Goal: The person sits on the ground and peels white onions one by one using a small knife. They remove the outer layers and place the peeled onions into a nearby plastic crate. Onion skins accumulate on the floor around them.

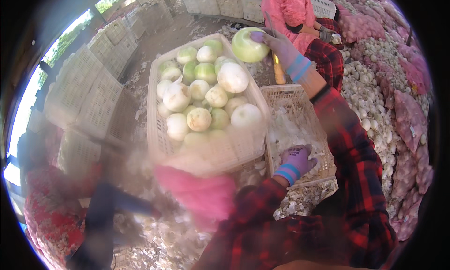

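Observation:
My right hand [283,46], in a purple glove with blue cuff stripes, grips a peeled pale-green onion [246,46] above the right rim of a full plastic crate [152,104]. The same hand also has a knife [279,73], its yellowish handle below the fingers and its blade rising above them. Peeled white and green onions [199,90] are heaped in that crate. My left hand [297,160], gloved alike, is over the lower crate [299,90], which has onion skins [284,129] in it. Its thumb and fingers are apart, with nothing visible between them.
At the upper right, a person in a pink checked top [286,9] sits with gloved hands near an onion. Loose onions [362,83] and pink mesh sacks [407,118] lie along the right. Stacked crates [88,90] line the left. Pink cloth [197,192] is blurred in front.

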`<action>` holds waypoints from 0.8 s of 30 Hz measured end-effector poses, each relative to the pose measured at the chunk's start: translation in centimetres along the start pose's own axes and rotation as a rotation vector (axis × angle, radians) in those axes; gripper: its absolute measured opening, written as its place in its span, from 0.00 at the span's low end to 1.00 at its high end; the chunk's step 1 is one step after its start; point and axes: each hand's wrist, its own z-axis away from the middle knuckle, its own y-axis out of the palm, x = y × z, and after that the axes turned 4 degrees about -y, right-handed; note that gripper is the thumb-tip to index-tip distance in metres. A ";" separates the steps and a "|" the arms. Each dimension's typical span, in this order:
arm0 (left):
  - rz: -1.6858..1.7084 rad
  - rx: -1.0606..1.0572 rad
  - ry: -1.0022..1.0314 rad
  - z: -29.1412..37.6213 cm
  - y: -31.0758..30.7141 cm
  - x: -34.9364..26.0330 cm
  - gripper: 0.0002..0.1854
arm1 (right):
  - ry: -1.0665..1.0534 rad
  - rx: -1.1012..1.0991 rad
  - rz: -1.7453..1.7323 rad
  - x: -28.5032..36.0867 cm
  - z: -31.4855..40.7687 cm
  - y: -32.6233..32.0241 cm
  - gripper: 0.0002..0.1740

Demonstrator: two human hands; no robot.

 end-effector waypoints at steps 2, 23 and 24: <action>0.025 -0.007 0.084 -0.7 0.4 0.4 0.25 | -0.004 -0.095 0.101 -1.1 -3.1 1.0 0.31; 0.021 0.012 -0.006 -1.2 2.2 1.1 0.25 | 0.446 -0.270 0.256 -8.6 23.4 -19.8 0.14; -0.011 -0.007 0.027 -1.4 2.3 1.0 0.25 | 0.584 -0.404 0.281 -9.8 28.2 -21.8 0.15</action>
